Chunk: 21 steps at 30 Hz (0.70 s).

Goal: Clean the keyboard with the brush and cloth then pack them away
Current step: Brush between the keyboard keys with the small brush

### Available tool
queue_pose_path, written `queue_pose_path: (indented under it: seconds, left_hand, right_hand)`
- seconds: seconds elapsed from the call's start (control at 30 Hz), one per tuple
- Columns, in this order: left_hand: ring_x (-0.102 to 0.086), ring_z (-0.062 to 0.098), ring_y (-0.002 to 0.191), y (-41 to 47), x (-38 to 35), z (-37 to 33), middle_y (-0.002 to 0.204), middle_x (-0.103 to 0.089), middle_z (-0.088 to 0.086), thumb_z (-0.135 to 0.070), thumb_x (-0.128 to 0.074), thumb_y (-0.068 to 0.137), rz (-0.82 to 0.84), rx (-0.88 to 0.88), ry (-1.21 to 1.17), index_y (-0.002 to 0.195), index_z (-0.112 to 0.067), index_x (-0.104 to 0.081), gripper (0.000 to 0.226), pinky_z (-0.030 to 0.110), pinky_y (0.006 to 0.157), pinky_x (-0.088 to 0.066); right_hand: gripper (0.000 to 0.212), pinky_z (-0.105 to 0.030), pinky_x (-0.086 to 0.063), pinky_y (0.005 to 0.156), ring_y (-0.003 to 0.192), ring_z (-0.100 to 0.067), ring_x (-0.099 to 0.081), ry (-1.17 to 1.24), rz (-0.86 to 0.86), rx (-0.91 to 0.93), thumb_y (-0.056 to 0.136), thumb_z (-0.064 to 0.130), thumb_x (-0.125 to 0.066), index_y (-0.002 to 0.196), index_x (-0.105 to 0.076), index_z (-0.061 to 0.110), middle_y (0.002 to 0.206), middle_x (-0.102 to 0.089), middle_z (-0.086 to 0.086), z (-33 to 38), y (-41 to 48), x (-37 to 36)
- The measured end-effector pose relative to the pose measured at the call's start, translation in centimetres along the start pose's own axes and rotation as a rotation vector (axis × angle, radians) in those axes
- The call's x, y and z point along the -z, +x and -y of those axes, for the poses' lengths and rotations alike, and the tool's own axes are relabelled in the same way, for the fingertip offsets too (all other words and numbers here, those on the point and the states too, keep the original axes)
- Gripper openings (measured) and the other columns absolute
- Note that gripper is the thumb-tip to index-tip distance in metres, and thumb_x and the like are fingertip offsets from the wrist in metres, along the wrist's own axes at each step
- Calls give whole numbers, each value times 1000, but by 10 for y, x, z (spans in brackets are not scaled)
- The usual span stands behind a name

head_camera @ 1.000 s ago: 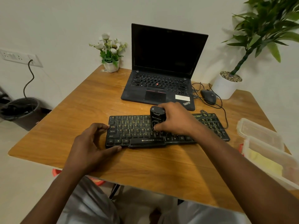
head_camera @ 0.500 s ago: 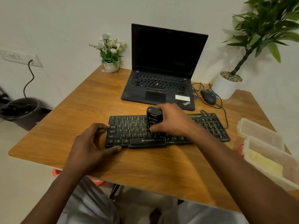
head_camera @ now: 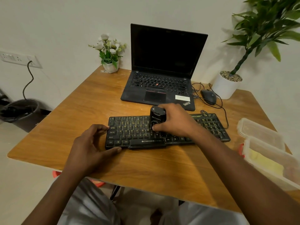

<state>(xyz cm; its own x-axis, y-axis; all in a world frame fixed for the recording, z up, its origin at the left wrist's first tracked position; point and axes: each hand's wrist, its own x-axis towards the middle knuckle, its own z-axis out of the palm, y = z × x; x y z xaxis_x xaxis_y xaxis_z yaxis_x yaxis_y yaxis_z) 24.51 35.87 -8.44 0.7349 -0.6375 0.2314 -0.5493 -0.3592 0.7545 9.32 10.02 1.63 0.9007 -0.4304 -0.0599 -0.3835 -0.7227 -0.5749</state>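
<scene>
A black keyboard (head_camera: 134, 130) with yellow letters lies across the middle of the wooden table (head_camera: 162, 168). My right hand (head_camera: 175, 120) grips a black cylindrical brush tool (head_camera: 157, 118) that stands upright on the keys near the middle of the keyboard. My left hand (head_camera: 92, 145) holds the keyboard's left end, fingers on its far corner and thumb against its front edge. A yellow cloth (head_camera: 266, 163) lies inside a clear plastic box (head_camera: 276, 174) at the right edge of the table.
An open black laptop (head_camera: 162, 85) stands behind the keyboard, with a wired mouse (head_camera: 209, 96) and cables to its right. A white potted plant (head_camera: 226, 85) stands at back right, a small flower pot (head_camera: 111, 65) at back left. The box's clear lid (head_camera: 259, 132) lies at right.
My right hand has slid the brush tool leftwards over the keys, from near the middle-right toward the centre. My left hand has stayed on the keyboard's left end.
</scene>
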Motion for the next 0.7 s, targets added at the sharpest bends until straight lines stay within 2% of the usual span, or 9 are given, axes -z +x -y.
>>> queue_pose_path:
  seconds: [0.17, 0.3, 0.43, 0.6, 0.7]
  left_hand:
    - [-63, 6, 112, 1, 0, 1, 122, -67, -14, -53, -96, 53, 8, 6, 0, 120, -39, -56, 79, 29, 89, -54]
    - [-63, 6, 112, 1, 0, 0, 122, -67, -14, -50, -97, 53, 7, 16, -14, 120, -38, -57, 78, 26, 87, -51]
    - [-63, 8, 117, 1, 1, 0, 125, -68, -12, -55, -95, 52, 10, 7, -18, 121, -37, -58, 80, 38, 97, -55]
    - [-63, 9, 117, 1, 1, 0, 126, -67, -12, -56, -94, 52, 13, 9, -14, 122, -38, -57, 82, 39, 97, -56]
    - [-63, 9, 115, 1, 1, 0, 125, -66, -12, -56, -94, 52, 14, 11, -16, 122, -39, -57, 81, 35, 95, -55]
  right_hand:
    - [43, -40, -63, 87, 91, -8, -73, -9, 68, -28, 80, 24, -91, 117, -70, 22, 101, -76, 7, -12, -10, 14]
    - [39, -35, -65, 78, 86, -7, -73, -2, 9, -70, 79, 22, -91, 111, -68, 23, 98, -76, 6, -26, -12, 26]
    - [44, -31, -63, 73, 87, -7, -71, 2, -75, -77, 78, 24, -92, 115, -67, 22, 99, -73, 7, -25, -6, 21]
    - [38, -32, -64, 75, 82, -5, -72, 0, -31, -9, 80, 24, -91, 109, -66, 28, 93, -73, 8, -14, -6, 9]
    - [38, -36, -64, 80, 87, -6, -72, 12, 15, -28, 79, 25, -92, 109, -68, 26, 97, -75, 7, -20, -11, 13]
